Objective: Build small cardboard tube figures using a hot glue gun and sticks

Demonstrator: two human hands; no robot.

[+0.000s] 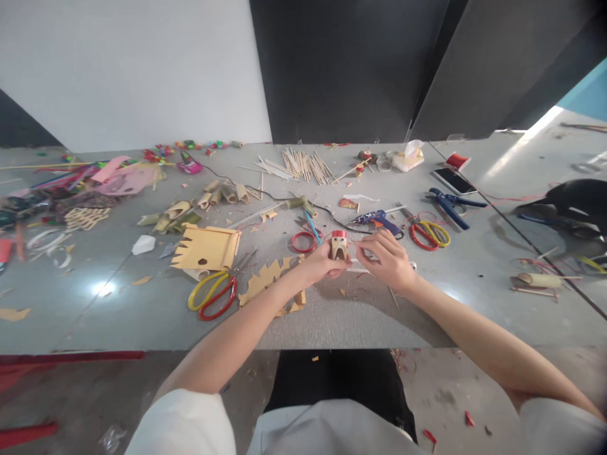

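My left hand grips a small tan bamboo tube piece with a red band on top, held upright just above the grey table. My right hand is beside it on the right, fingers pinched near the piece on something thin that I cannot make out. A blue glue gun lies just behind the hands. A red ring and a blue stick lie to the left of the piece.
Yellow-and-red scissors and cut tan card shapes lie at left. More scissors, blue pliers, a phone and a bundle of sticks lie further back. Scraps cover the left side.
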